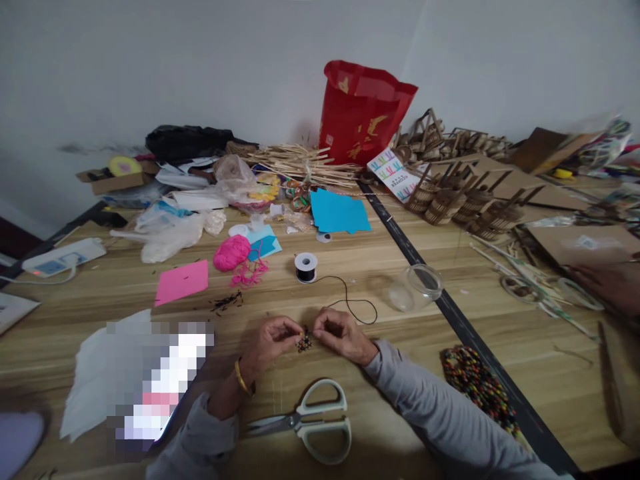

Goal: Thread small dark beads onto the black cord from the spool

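Beadwork [304, 344] sits between a person's two hands above a wooden table [400, 340], near the front, as seen from the head camera. The left hand [274, 339], a gold bracelet [241, 378] at its wrist, pinches the small dark cluster between thumb and forefinger. The right hand [346, 335], fingers curled and thumb and forefinger tips drawn together, grips it from the other side; whether bead or thread lies between those tips is too small to tell. Black cord [346, 293] loops over the tabletop from a white spool [305, 268] to just behind the right hand. Scissors [291, 421] with white handles lie nearer the wearer, blades pointing left and slightly parted. Multicolored bead strands [477, 387] lie beyond the right forearm, a clear jar [419, 288] farther back. Pink yarn [231, 253], a pink card [183, 283] and black bits [227, 302] lie left of the spool. Behind, a red bag [367, 110] stands against the wall, small woven baskets [463, 210] to its right.
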`<state>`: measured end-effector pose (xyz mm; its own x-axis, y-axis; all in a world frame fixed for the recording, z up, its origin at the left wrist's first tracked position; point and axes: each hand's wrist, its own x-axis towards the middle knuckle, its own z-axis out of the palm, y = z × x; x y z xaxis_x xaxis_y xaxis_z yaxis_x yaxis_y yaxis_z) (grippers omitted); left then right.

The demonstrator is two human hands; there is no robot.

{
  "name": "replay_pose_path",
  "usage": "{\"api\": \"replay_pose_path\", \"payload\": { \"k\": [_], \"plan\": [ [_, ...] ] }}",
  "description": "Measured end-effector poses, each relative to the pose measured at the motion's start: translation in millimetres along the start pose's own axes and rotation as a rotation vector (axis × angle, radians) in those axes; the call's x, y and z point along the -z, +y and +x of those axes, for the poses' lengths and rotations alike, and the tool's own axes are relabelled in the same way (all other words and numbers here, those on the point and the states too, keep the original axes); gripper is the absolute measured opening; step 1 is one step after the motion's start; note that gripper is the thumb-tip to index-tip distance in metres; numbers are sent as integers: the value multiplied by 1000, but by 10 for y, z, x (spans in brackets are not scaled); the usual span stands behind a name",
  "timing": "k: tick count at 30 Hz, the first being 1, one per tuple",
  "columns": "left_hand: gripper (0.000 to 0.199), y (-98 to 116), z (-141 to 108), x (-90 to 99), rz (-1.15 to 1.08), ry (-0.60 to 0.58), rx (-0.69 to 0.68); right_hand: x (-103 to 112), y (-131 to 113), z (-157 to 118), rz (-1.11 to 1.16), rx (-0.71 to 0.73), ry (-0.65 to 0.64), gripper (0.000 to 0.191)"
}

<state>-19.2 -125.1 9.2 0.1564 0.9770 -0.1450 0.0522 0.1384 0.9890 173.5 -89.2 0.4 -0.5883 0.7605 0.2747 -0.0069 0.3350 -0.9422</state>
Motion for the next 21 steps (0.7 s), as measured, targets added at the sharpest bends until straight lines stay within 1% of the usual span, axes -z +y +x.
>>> {"api": "replay_pose_path", "payload": {
  "k": [4, 8, 15, 21],
  "plan": [
    [15, -38, 8, 3, -9, -9, -5, -19, -7, -11, -173, 99, -20, 16],
    [15, -52, 10, 2, -4, -29, -8, -21, -6, -5, -264, 155, -40, 17],
    [15, -28, -10, -13, 18, -35, 12, -17, -7, -4, -301, 170, -39, 18],
    [17, -27, -10, -12, -4, -32, 26, -22, 4, -1, -308, 172, -46, 15]
  ]
}}
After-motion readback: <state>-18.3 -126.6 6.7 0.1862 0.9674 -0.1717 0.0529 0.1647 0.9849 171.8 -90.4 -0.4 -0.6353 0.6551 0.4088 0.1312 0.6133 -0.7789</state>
